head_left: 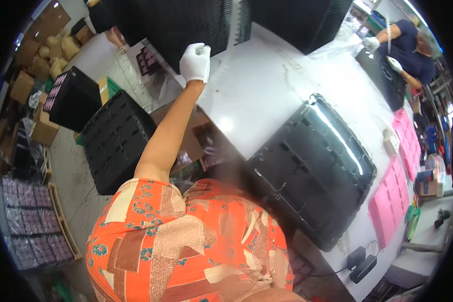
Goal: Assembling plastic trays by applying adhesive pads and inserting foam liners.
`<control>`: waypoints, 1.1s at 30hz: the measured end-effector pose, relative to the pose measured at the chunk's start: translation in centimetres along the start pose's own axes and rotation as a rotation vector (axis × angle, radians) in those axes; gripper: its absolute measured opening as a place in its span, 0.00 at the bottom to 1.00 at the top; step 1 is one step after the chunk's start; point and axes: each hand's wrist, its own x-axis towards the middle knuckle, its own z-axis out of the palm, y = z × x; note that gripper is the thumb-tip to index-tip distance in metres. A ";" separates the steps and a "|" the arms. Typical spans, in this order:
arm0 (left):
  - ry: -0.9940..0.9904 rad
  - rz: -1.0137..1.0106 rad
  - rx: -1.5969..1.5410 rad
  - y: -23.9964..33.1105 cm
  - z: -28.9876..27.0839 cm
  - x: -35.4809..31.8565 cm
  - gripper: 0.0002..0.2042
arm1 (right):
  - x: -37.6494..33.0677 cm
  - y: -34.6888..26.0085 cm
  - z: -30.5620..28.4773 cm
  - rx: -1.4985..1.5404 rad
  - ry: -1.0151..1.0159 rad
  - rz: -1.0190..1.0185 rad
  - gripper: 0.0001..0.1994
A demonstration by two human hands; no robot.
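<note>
Fingers (200, 50) of the left hand (195, 63), sheathed in a white glove, curl together into a loose fist at the lower edge of a tall stack of black trays (186, 22); whether they pinch a tray lip or only press against it cannot be told at this angle. The stack stands at the far left corner of a white table (267, 85), its side a fine ribbing of thin plastic edges. The bare forearm rises to it from a short sleeve of orange patterned cloth (186, 246).

Nearer on the table lies a single black moulded tray (312, 166), glossy, round-cornered, divided into rectangular pockets (a strip of light glints along its far rim). Flat pink sheets (390, 201) lie along the table's right side. Another black compartmented tray (117, 138) sits below the table to the left. The right hand is out of sight.

At the far right, another person's white-gloved hands (382, 53) work over more dark trays.
</note>
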 end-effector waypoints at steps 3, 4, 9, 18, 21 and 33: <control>-0.314 -0.124 0.416 -3.6 -1.4 0.8 0.20 | -1.5 0.9 -0.3 -0.056 -0.045 0.047 0.15; -0.325 -0.139 0.426 -4.0 -1.7 0.4 0.20 | -2.0 1.2 -0.2 -0.075 -0.062 0.064 0.15; -0.676 -0.016 0.624 0.1 -4.2 -0.6 0.22 | -5.7 3.3 -0.7 -0.204 -0.218 0.178 0.15; -1.318 0.470 0.653 -3.7 -0.4 -0.4 0.13 | -14.3 -6.8 -20.4 -0.390 -0.281 -0.278 0.17; -0.903 -0.110 0.139 -3.6 -3.1 -1.7 0.06 | -15.4 -12.7 -26.1 0.698 -0.371 -0.001 0.18; -0.577 -0.678 -0.509 -5.3 -13.5 -13.7 0.20 | -9.3 -22.6 -22.4 1.065 -0.761 -0.582 0.27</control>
